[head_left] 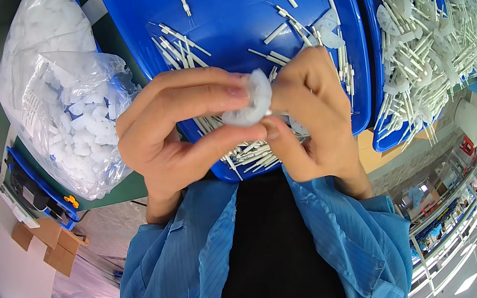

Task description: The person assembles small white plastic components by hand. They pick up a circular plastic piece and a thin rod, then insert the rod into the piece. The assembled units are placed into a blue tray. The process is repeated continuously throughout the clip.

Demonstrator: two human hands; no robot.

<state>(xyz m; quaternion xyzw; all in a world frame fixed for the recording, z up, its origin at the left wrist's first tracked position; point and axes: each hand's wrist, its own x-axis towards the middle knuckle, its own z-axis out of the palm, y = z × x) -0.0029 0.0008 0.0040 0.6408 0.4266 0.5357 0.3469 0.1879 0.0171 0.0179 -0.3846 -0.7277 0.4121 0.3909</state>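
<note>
Above the near part of a blue tray [223,30], my left hand [172,124] pinches a curved, translucent white plastic piece [252,104] between thumb and fingers. My right hand [314,109] meets it from the other side, its thumb and fingers closed at the piece's right edge. A tiny bright white tip shows there, but what the right fingers grip is mostly hidden. Slim white sticks [252,158] with thin metal ends lie beneath both hands and scattered farther up the tray. A few translucent pieces [329,29] rest among the sticks at the tray's right.
On the left, a clear plastic bag [45,51] spills small translucent white pieces [88,129]. At the right, another blue tray [368,23] is heaped with white sticks and curved pieces. Cardboard [58,245] and a black device [33,188] sit at the lower left.
</note>
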